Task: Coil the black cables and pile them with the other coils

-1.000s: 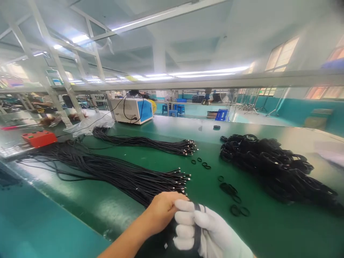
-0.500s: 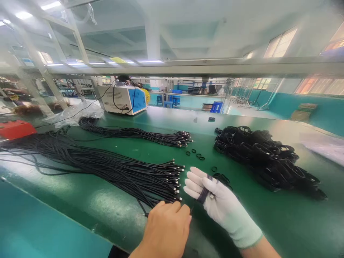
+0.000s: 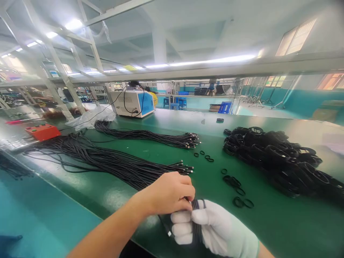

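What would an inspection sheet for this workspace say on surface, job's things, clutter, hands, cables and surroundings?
Surface: green tabletop, glossy with reflections.
Job's things: black cable coil, held; heap of black coils at right.
Clutter: small black rings, scattered; crumpled clear plastic.
Hands: gloved right hand closed on the coil; bare left hand at its upper part, grip unclear.
Cables: nearer bundle and farther bundle, light-tipped ends pointing right.
Surroundings: white-and-blue machine, red box, blue stools.

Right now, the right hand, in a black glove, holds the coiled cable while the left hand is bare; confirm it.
Wrong on colour: the glove is white, as the head view shows. The right hand does hold the coiled cable; the left hand is bare.
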Tool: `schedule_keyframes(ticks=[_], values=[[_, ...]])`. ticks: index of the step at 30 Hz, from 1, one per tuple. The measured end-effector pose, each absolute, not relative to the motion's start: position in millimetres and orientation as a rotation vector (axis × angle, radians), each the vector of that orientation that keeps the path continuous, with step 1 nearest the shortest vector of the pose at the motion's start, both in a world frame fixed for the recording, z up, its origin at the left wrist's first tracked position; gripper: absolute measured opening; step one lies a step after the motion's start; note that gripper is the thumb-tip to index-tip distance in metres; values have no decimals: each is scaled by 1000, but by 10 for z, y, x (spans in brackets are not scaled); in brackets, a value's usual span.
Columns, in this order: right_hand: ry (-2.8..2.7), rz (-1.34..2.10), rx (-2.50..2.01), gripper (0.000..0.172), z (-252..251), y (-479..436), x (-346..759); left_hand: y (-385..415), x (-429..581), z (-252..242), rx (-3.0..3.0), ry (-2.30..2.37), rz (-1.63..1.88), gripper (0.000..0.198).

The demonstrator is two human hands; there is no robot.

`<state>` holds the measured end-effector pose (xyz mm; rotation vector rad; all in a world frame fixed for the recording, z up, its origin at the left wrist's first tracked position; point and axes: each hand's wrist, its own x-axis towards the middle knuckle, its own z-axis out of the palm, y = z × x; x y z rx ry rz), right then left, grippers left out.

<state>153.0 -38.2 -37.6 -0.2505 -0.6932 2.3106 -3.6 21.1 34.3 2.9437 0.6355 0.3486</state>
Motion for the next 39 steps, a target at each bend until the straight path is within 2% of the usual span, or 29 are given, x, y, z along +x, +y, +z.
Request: schedule_keyframes(ticks=[4,6,9,11,16,20,22,27,33,39], values=[[-641,2346,-279,14,-418,-372,1520,306,-16,249,2805,606,371,10],[-579,2352,-266,15,-435,-349,1536,311,-47,239,2821,664,607,4],[-531,2359,-247,18,-451,-318,1565,253,-105,244,2863,810,952,14],[-559,2341,-252,20,-470,-316,1572,187,-105,241,2953,760,892,18],[-636,2380,-291,34,-557,-370,1588,125,55,342,3144,526,306,23],[-633,2429,-261,35,-581,-406,1647,232,125,503,2746,639,50,14],[-641,2436,-250,34,-567,-414,1666,266,100,500,2422,715,77,7],[-643,2382,-252,34,-522,-410,1628,155,11,232,1940,843,392,7],[-884,2163,-338,35,-465,-381,1553,-64,-17,-49,1793,921,748,11],[-1075,2154,-447,32,-365,-384,1598,-109,-25,-163,1751,836,735,16]])
